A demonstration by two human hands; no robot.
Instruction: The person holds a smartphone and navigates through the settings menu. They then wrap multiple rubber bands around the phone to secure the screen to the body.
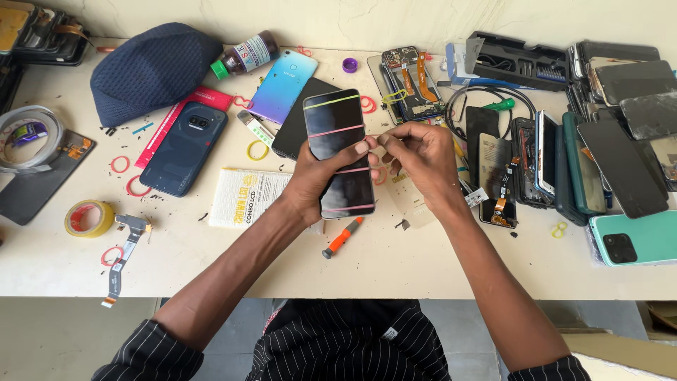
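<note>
Right, the left hand (316,180) is wrapped around a dark phone (338,152), gripping it from behind and from the side, thumb tip pressed on the right edge of the glass. The phone is held up off the table (423,261), screen facing up, and it is bound crosswise by several thin rubber bands (337,130), one yellowish near the top and pinkish ones below.

The right hand (417,156) sits just beside the phone's right edge, fingers curled in, thumb and forefinger pinched together at about the level of the second band. Whether there is a band between those fingertips I cannot tell; it is too small to see.

Below the phone, an orange-handled screwdriver (343,238) lies on the table, and a white printed card (247,197) lies to its left. Further left rests a dark blue phone (185,148) face down, near loose red rubber bands (121,164), and a roll of yellow tape (89,218). A gradient blue phone back (283,86) lies above the held phone, beside a small brown bottle with a green cap (243,55) and a dark blue cap (151,67). Off to the right, a heap of phones and screens (613,141) crowds the table.
</note>
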